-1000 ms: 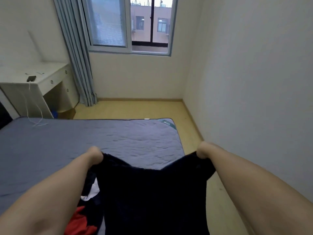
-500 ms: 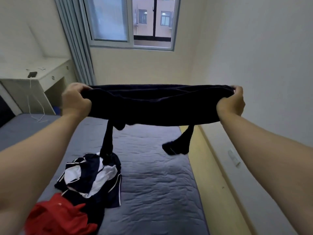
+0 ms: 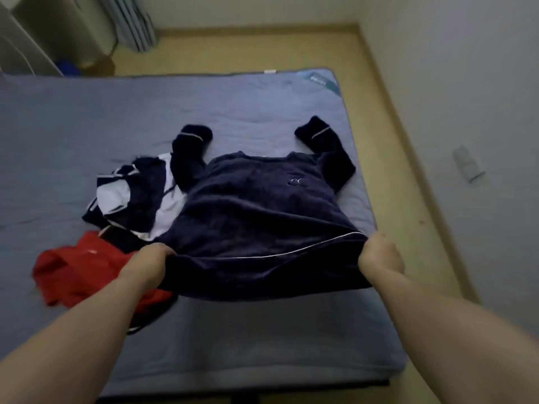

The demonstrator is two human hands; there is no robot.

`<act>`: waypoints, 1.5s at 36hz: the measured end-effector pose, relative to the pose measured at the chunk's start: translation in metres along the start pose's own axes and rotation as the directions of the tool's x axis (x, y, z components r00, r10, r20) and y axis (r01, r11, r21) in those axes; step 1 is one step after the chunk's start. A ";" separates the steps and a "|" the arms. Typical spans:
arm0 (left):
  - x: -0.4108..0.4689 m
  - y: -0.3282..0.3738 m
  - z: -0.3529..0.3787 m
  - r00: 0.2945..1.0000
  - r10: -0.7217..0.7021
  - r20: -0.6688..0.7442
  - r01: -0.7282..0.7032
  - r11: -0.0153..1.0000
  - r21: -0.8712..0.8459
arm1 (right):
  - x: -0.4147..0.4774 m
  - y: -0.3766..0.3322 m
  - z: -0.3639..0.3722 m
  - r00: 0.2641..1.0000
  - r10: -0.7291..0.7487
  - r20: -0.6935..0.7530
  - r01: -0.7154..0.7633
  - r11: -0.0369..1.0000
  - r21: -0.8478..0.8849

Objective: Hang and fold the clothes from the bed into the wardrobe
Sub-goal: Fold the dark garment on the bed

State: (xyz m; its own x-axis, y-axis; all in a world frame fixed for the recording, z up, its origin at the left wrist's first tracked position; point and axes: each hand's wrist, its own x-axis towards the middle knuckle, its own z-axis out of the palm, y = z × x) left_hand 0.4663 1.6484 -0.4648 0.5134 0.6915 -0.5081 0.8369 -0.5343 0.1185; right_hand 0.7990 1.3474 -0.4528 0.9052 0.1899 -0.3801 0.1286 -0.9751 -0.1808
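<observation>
Your left hand (image 3: pixel 151 258) and right hand (image 3: pixel 379 255) each clutch a hem corner of the fuzzy navy long-sleeved top (image 3: pixel 262 205), so it lies stretched flat mid-frame on the grey-blue quilted bed (image 3: pixel 87 126), pretty sure that's for a neat fold.

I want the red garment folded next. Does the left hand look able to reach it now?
Probably, once freed: the left hand grips the hem of the navy top, and the red garment lies just beside it on the bed, mostly uncovered.
</observation>
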 end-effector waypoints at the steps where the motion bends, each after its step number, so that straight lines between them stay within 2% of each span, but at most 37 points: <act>1: 0.004 -0.006 0.031 1.000 0.013 0.013 -0.013 1.000 0.014 | 0.004 0.012 0.030 1.000 0.021 0.021 -0.021 1.000 -0.007; 4: 0.007 -0.023 0.117 0.994 0.051 0.092 -0.060 0.993 0.099 | 0.008 0.055 0.107 0.993 0.066 0.098 -0.061 0.997 -0.055; 7: -0.004 -0.038 0.185 0.986 -0.005 0.166 -0.016 0.992 0.125 | 0.004 0.097 0.163 0.990 0.076 0.119 -0.061 0.990 -0.129; 12: -0.026 -0.062 0.252 0.991 -0.092 0.101 0.088 0.995 0.048 | -0.002 0.149 0.220 0.994 -0.014 0.108 0.039 0.972 -0.233; 17: -0.042 -0.076 0.274 0.992 -0.100 0.078 0.092 0.991 0.101 | -0.008 0.172 0.234 0.987 -0.089 0.130 0.117 0.966 -0.229; 24: -0.072 -0.072 0.287 0.985 -0.117 0.124 0.098 0.983 0.155 | -0.020 0.195 0.231 0.980 -0.065 0.189 0.100 0.978 -0.182; 29: -0.103 -0.061 0.303 0.963 -0.189 0.191 0.143 0.963 0.229 | -0.035 0.230 0.236 0.971 -0.086 0.224 0.129 0.974 -0.187; 31: -0.116 -0.058 0.309 0.948 -0.220 0.231 0.158 0.953 0.260 | -0.043 0.247 0.241 0.962 -0.116 0.246 0.170 0.963 -0.210; 35: -0.142 -0.047 0.323 0.921 -0.257 0.292 0.151 0.928 0.341 | -0.058 0.266 0.246 0.946 -0.083 0.315 0.189 0.927 -0.323; 38: -0.148 -0.032 0.329 0.900 -0.305 0.311 0.186 0.915 0.359 | -0.068 0.262 0.248 0.931 -0.004 0.365 0.167 0.893 -0.418; 41: -0.141 -0.007 0.328 0.837 -0.386 0.388 0.213 0.882 0.420 | -0.069 0.241 0.250 0.924 0.062 0.378 0.166 0.826 -0.539; 44: -0.125 0.028 0.319 0.808 -0.424 0.408 0.252 0.876 0.411 | -0.067 0.208 0.248 0.925 0.062 0.374 0.198 0.762 -0.617; 46: -0.108 0.054 0.308 0.837 -0.388 0.386 0.254 0.900 0.354 | -0.065 0.184 0.247 0.920 0.039 0.391 0.237 0.739 -0.631; 49: -0.088 0.092 0.288 0.890 -0.255 0.378 0.163 0.952 0.259 | -0.061 0.144 0.242 0.890 -0.008 0.457 0.318 0.730 -0.606; 54: -0.062 0.147 0.251 0.918 -0.033 0.394 0.051 0.998 -0.037 | -0.044 0.078 0.224 0.875 -0.082 0.476 0.354 0.779 -0.517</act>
State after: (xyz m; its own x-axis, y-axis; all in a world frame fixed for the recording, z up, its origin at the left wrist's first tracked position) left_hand 0.5102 1.4048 -0.6294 0.3695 0.4608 -0.8069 0.8687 -0.4796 0.1240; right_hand 0.6783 1.2884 -0.6536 0.5891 0.3004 -0.7501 0.6300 -0.7520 0.1937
